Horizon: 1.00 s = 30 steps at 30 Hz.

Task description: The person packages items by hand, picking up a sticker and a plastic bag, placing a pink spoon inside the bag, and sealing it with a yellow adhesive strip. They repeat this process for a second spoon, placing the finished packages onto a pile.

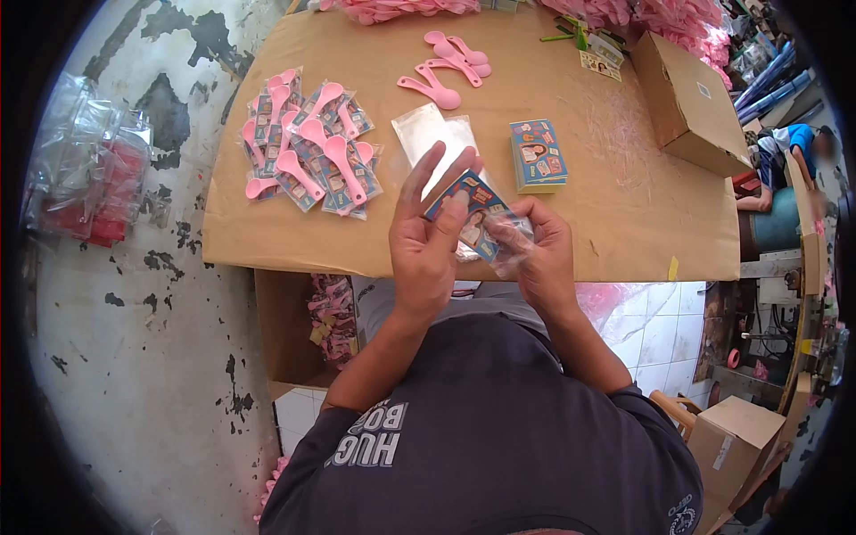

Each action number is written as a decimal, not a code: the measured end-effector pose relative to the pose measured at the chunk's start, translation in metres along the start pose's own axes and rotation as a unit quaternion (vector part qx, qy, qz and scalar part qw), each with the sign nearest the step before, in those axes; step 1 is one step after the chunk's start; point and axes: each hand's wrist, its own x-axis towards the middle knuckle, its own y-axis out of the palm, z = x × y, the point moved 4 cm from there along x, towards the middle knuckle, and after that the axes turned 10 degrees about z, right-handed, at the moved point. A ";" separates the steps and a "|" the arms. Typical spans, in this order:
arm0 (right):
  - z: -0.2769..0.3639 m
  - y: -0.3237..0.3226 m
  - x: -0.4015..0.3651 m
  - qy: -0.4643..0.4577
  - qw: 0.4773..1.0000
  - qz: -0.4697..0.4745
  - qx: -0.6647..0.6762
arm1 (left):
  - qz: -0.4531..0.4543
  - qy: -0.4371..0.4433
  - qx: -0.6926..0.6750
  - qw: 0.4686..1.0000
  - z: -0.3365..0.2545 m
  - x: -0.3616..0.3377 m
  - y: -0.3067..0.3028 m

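Both of my hands meet above the near part of the table. My left hand (426,239) holds a blue printed card (477,210) under its thumb, with the other fingers stretched up behind it. My right hand (547,254) pinches a clear plastic bag (512,256) around the card's lower right end. Just beyond my hands lies a stack of clear bags (426,130), partly hidden by my left fingers. To the right stands a neat stack of similar blue cards (539,153). Several loose pink measuring spoons (443,71) lie farther back.
At the left of the table (339,245) is a pile of bagged pink spoons with cards (312,147). A cardboard box (687,107) sits at the right edge, near a green tool (578,36). Pink spoons heap along the back. Another person (785,156) is at far right.
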 end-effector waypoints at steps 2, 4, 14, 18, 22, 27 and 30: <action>0.002 0.003 -0.004 0.018 1.000 0.011 -0.012 | 0.028 -0.024 -0.075 0.997 0.000 0.002 -0.004; 0.002 0.009 -0.006 0.036 0.999 0.021 -0.024 | 0.024 -0.026 -0.116 0.993 0.003 0.001 -0.004; -0.014 0.017 -0.001 0.012 0.995 -0.003 -0.094 | 0.064 -0.012 -0.198 0.978 0.007 -0.006 -0.001; -0.020 0.018 -0.001 -0.028 0.996 0.000 -0.090 | 0.059 0.005 -0.171 0.983 0.007 -0.005 -0.003; -0.027 0.014 0.002 -0.070 0.989 0.000 -0.129 | 0.048 -0.023 -0.166 0.985 0.010 -0.009 -0.008; -0.010 0.030 0.006 -0.151 0.970 -0.003 -0.192 | 0.036 -0.053 -0.198 0.978 0.011 -0.012 -0.016; 0.017 0.049 -0.001 -0.196 0.894 -0.014 -0.403 | -0.011 -0.048 -0.183 0.982 0.004 -0.009 -0.028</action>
